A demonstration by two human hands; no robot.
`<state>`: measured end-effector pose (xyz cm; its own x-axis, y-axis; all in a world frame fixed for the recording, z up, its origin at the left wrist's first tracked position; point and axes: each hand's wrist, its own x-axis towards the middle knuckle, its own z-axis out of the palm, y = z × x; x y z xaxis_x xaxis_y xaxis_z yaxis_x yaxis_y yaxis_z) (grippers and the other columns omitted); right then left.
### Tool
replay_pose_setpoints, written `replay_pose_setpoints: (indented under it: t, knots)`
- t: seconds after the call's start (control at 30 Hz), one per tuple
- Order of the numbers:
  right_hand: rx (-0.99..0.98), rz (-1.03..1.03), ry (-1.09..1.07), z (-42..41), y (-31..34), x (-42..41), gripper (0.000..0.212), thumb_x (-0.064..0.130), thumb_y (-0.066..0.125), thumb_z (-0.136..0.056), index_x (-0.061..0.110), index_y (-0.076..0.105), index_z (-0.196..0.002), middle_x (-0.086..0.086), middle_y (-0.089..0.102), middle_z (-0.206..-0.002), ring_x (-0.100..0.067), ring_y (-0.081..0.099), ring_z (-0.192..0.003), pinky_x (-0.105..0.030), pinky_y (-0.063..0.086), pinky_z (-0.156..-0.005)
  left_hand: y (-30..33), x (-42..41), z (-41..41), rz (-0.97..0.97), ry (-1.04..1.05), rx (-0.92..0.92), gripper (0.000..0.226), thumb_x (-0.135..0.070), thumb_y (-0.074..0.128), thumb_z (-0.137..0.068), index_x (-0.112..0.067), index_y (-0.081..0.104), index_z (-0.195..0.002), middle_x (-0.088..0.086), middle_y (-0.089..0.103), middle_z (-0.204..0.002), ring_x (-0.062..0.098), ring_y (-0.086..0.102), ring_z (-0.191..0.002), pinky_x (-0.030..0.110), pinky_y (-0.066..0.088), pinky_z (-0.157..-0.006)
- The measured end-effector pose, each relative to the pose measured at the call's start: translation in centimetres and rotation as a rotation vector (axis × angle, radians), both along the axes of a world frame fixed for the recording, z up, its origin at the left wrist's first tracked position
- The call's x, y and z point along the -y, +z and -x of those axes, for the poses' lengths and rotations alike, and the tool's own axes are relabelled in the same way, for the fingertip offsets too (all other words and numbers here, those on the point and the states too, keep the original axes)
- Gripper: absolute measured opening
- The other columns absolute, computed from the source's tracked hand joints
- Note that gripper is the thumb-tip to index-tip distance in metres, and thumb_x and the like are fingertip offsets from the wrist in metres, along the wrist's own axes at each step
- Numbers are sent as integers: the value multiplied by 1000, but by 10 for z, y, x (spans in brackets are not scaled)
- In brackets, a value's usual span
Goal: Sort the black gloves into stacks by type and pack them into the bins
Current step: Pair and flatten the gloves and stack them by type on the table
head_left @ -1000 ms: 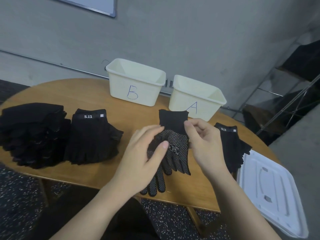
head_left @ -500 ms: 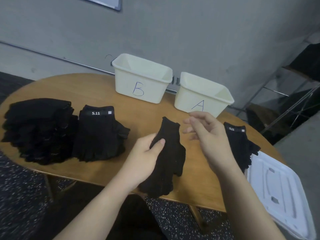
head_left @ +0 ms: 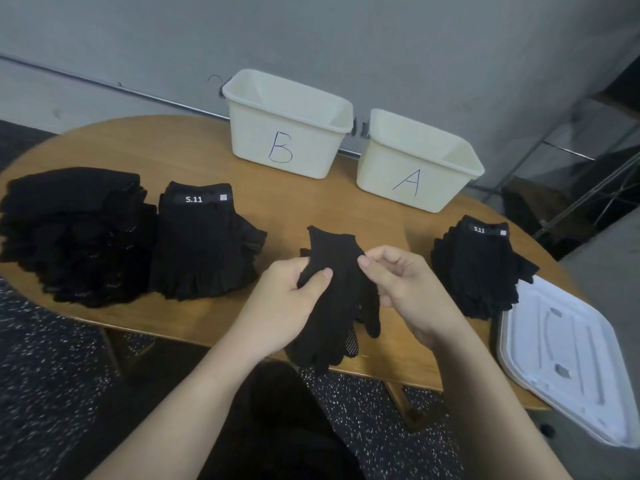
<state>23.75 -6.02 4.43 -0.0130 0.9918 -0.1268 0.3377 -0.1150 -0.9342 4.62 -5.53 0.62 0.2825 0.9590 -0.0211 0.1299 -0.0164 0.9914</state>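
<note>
Over the table's front edge, my left hand [head_left: 287,299] grips a black knit glove pair [head_left: 337,299] by its left side, plain back up and white grip dots showing underneath. My right hand [head_left: 401,282] has its fingers curled and pinches the glove's right edge between thumb and forefinger. A big pile of knit gloves [head_left: 69,233] lies at the far left. Beside it is a stack of 5.11 fingerless gloves [head_left: 204,244]. Another 5.11 stack [head_left: 481,265] sits at the right. Cream bins B [head_left: 287,133] and A [head_left: 415,164] stand at the back; no gloves show in them.
The oval wooden table [head_left: 277,202] stands against a grey wall. A white plastic lid [head_left: 568,358] overhangs the table's right front edge. Dark speckled floor lies below, and a metal rack stands at the far right.
The glove was flipped from dotted palm up to plain back up and lifted toward me. My right hand let go, then came back to the glove's right edge.
</note>
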Motion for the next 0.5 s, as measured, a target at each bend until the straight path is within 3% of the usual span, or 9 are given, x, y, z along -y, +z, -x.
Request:
replay_pose_setpoints:
  t: [0.07, 0.1, 0.2, 0.3, 0.43, 0.5]
  knots:
    - [4, 3, 10, 2, 2, 0, 27, 25, 58, -104, -1, 64, -99, -15, 77, -87, -21, 69, -65, -29, 55, -57, -1, -1, 3, 12, -17, -11, 25, -28, 54, -107, -21, 77, -100, -10, 79, -97, 9, 75, -92, 38, 60, -87]
    - [0, 0, 19, 2, 3, 0, 29, 25, 57, -105, -3, 62, -100, -17, 76, -85, -23, 68, -63, -29, 55, -54, -1, -1, 5, 25, -35, -13, 26, -29, 54, -107, -20, 77, -99, -8, 79, -97, 12, 76, -92, 44, 60, -89]
    - [44, -31, 57, 3, 6, 0, 30, 28, 55, -106, -1, 61, -101, -20, 75, -82, -32, 67, -64, -39, 57, -58, -3, -3, 8, 56, -75, -14, 36, -42, 55, -103, -12, 74, -99, 5, 79, -99, 28, 75, -96, 59, 56, -93]
    - [66, -29, 61, 1, 4, -3, 29, 29, 53, -106, 2, 62, -99, -19, 74, -77, -29, 66, -60, -33, 55, -54, -5, -4, 7, 82, -106, -11, 50, -56, 56, -92, -10, 73, -102, 13, 77, -103, 37, 73, -100, 65, 53, -94]
    - [91, 17, 38, -1, -7, -9, 27, 28, 53, -107, 4, 62, -98, -16, 74, -74, -26, 64, -58, -30, 52, -52, -12, -9, 4, 71, -101, -64, 40, -52, 55, -96, -18, 75, -99, 8, 78, -99, 34, 74, -95, 63, 56, -90]
    - [106, 41, 23, -2, -14, -14, 27, 27, 53, -107, 4, 61, -98, -14, 74, -75, -26, 65, -59, -30, 53, -53, -16, -12, 2, 58, -71, -95, 50, -60, 53, -89, -16, 74, -99, 9, 77, -98, 33, 74, -93, 63, 57, -86]
